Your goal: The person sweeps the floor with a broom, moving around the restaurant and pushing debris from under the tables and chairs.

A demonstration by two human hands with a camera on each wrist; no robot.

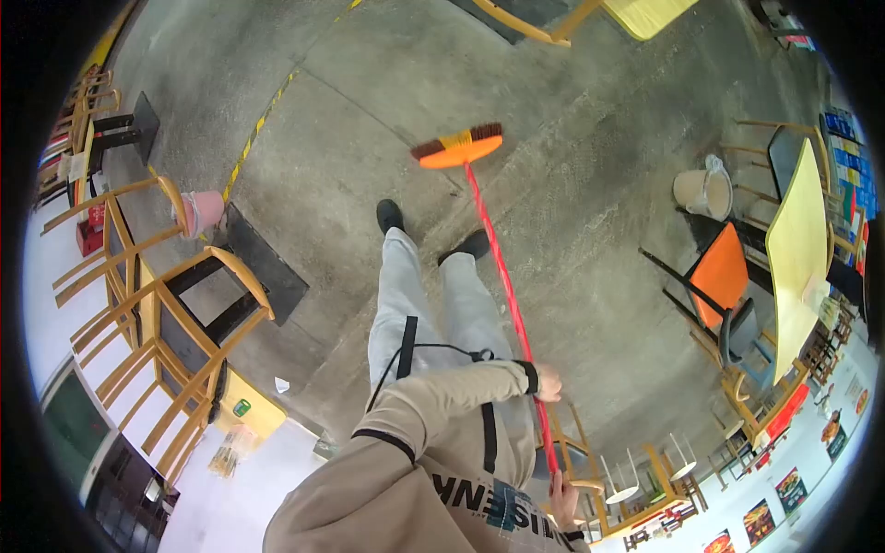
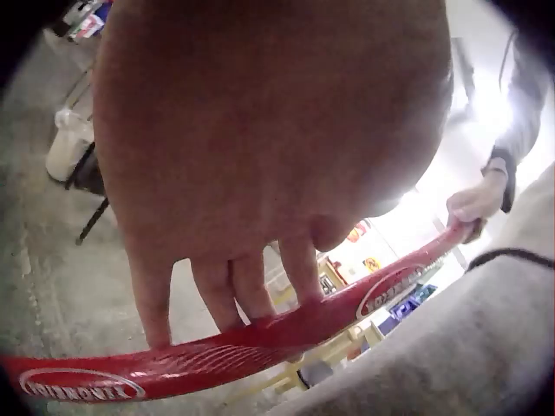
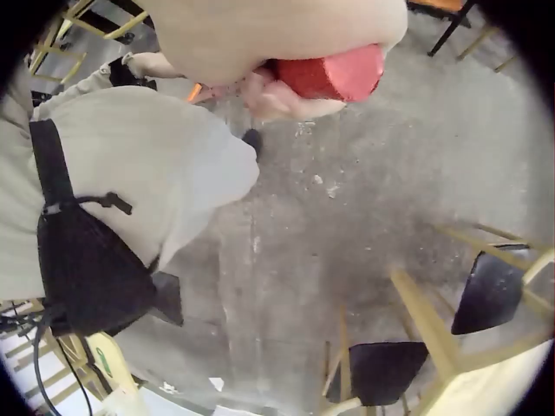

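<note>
A broom with an orange head [image 1: 458, 151], brown and yellow bristles and a red striped handle [image 1: 502, 267] reaches across the grey floor, its head out in front of the person's feet. My left hand [image 1: 548, 382] holds the handle partway along; in the left wrist view the fingers [image 2: 227, 295] go down behind the red shaft [image 2: 260, 342]. At the handle's upper end, close to the body, my right hand [image 1: 563, 502] grips it. The right wrist view has the red end of the handle [image 3: 354, 74] sticking out of that curled right hand [image 3: 286, 35].
Wooden chairs [image 1: 175, 346] and a pink bucket [image 1: 203, 212] stand to the left. On the right are a lined beige bin [image 1: 705, 192], an orange chair [image 1: 719, 275] and a yellow tabletop [image 1: 798, 267]. Yellow-black tape [image 1: 262, 120] marks the floor.
</note>
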